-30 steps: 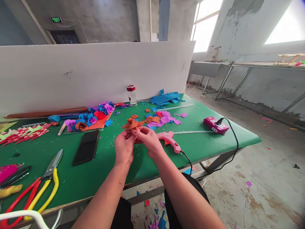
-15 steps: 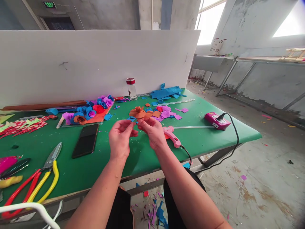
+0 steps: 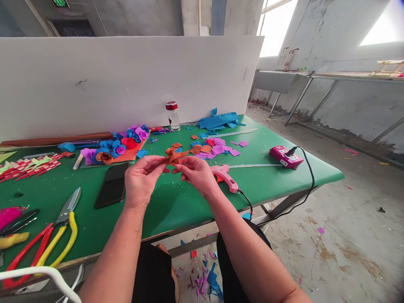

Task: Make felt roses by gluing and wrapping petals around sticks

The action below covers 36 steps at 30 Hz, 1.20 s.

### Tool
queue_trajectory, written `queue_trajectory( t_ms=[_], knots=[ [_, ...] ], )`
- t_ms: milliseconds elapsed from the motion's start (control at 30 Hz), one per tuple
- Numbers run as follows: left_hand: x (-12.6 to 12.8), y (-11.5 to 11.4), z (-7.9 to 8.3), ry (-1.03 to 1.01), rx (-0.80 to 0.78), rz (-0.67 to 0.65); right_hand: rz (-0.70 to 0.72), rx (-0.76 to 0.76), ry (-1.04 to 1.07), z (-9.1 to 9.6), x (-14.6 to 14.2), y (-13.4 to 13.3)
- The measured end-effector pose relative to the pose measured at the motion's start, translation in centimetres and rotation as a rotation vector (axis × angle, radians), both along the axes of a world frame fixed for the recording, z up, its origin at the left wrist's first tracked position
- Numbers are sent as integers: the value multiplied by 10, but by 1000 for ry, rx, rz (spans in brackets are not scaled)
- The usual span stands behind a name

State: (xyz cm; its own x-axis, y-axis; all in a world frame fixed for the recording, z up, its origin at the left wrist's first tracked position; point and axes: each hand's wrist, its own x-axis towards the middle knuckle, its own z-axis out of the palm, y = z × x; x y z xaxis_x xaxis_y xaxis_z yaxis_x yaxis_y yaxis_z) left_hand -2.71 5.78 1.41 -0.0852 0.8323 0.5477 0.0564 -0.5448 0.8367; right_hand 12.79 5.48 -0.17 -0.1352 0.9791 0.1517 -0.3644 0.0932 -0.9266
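Between my two hands, above the green tabletop point(image 3: 176, 210), is an orange-brown paper flower point(image 3: 177, 156) with curled petals. My left hand point(image 3: 142, 179) pinches its left side with thumb and fingers. On the other side my right hand point(image 3: 197, 172) is closed on it too. Just right of my right hand lies a pink glue gun point(image 3: 225, 176) with a black cord. Behind the hands are loose orange, purple and red paper petals point(image 3: 217, 148). Finished paper flowers point(image 3: 120, 145) in blue, purple, red and orange lie to the left.
A black phone point(image 3: 111, 185) and red-and-yellow-handled shears point(image 3: 66, 219) lie left of my hands. A glass jar point(image 3: 173, 115) stands before the white board point(image 3: 132, 80). Blue paper point(image 3: 219, 120) is at the back. A magenta power socket point(image 3: 285, 157) sits right, its cord hanging over the edge.
My left hand has moved left and slightly up. The paper flower has shifted slightly left and now looks tilted on its side between the hands. The view has shifted slightly.
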Motion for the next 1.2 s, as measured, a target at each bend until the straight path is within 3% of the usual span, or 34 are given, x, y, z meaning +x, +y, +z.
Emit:
queue_trajectory(
  t_ms=[133, 433, 733, 967, 1200],
  knots=[
    [-8, 1, -2, 133, 30, 38, 0, -6, -51, 0, 2, 0],
    [-23, 0, 2, 518, 119, 283, -65, 39, -189, -2, 6, 1],
    [-1, -10, -3, 414, 200, 218, -16, -91, 110, 3, -1, -1],
    [-7, -4, 0, 459, 261, 451, 6, -71, 102, 2, -4, -3],
    [-13, 6, -10, 359, 107, 282, 6, -31, 52, 2, -5, -4]
  ],
)
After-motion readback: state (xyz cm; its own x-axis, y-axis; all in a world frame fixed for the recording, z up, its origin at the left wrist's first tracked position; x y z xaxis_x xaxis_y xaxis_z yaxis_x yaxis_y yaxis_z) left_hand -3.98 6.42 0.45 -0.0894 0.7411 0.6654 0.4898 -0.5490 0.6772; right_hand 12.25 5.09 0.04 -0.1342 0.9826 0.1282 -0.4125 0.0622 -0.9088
